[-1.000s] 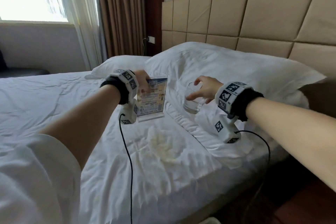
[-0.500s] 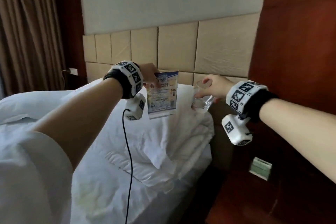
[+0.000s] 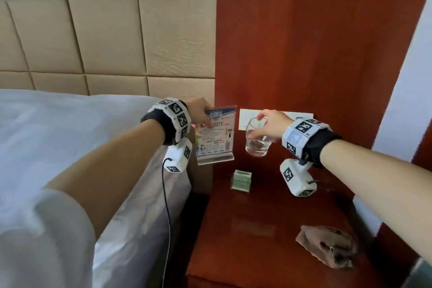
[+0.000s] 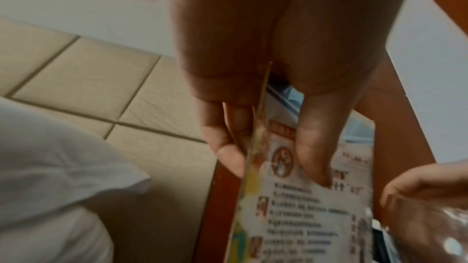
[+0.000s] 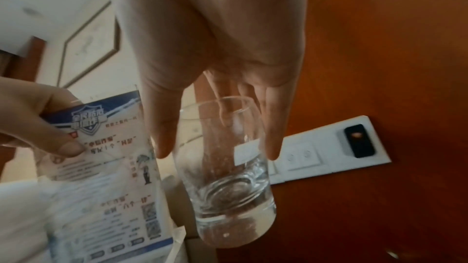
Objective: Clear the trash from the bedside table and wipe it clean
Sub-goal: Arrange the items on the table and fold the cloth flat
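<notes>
My left hand [image 3: 198, 110] pinches the top edge of a clear acrylic sign stand [image 3: 214, 134] with a printed blue and white notice, held in the air over the back left of the red-brown bedside table [image 3: 247, 229]. In the left wrist view the thumb and fingers [image 4: 311, 153] clamp the sign [image 4: 303, 207] from both sides. My right hand [image 3: 268, 124] grips an empty clear drinking glass [image 3: 258, 138] by its rim from above, lifted over the table's back. In the right wrist view the glass [image 5: 228, 177] hangs from the fingertips [image 5: 271, 143].
A small green card holder [image 3: 242, 180] stands at the table's back. A crumpled brown cloth [image 3: 329, 248] lies at the front right. A white switch panel [image 3: 301, 116] is on the wooden wall panel behind. The white bed [image 3: 58, 147] borders the table's left side.
Both hands lifted the sign and the glass off the bed and carried them right, over the bedside table; my view swung from the bed to the table.
</notes>
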Demonstrator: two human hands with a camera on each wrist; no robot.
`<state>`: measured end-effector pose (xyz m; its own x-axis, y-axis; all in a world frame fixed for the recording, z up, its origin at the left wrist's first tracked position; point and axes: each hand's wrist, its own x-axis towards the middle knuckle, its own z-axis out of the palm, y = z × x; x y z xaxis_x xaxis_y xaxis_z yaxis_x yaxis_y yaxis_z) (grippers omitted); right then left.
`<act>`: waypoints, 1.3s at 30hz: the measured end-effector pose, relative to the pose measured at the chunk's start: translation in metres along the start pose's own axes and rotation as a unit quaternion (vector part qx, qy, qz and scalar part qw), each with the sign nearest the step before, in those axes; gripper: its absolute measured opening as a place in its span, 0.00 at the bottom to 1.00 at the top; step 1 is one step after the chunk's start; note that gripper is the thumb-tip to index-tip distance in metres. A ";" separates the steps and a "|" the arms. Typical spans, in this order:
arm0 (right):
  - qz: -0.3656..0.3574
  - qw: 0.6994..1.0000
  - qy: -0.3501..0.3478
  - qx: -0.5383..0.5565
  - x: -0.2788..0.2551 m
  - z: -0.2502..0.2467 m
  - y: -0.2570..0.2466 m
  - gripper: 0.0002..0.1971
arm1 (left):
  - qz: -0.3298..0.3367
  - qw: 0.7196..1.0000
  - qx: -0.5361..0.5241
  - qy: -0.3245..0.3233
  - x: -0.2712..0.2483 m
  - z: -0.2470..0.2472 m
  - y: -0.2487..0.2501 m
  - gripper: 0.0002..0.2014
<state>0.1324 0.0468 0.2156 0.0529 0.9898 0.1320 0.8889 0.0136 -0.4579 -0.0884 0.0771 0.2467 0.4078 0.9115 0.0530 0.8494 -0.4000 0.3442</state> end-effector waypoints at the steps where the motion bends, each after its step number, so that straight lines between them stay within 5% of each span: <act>1: 0.016 1.000 -0.002 0.001 0.000 0.004 0.012 0.35 | 0.005 1.000 0.010 -0.009 0.008 0.010 0.004 0.12; 14: 0.150 0.987 -0.052 0.007 -0.007 0.104 0.143 0.36 | -0.019 0.994 -0.012 -0.111 0.069 0.164 -0.004 0.13; 22: 0.179 0.983 -0.042 0.015 0.014 0.151 0.177 0.37 | -0.028 0.991 -0.026 -0.125 0.093 0.212 -0.023 0.14; 27: 0.193 0.981 -0.030 0.009 0.025 0.146 0.202 0.37 | 0.002 0.990 -0.022 -0.140 0.120 0.226 -0.009 0.22; 39: 0.259 0.965 -0.020 -0.028 -0.009 0.112 0.275 0.42 | 0.064 0.990 -0.043 -0.117 0.181 0.256 0.067 0.17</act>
<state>0.3257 0.0572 -0.0103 0.4803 0.8662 -0.1376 0.7710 -0.4918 -0.4047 0.1278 0.1911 0.0393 0.5850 0.8031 -0.1130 0.7581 -0.4920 0.4280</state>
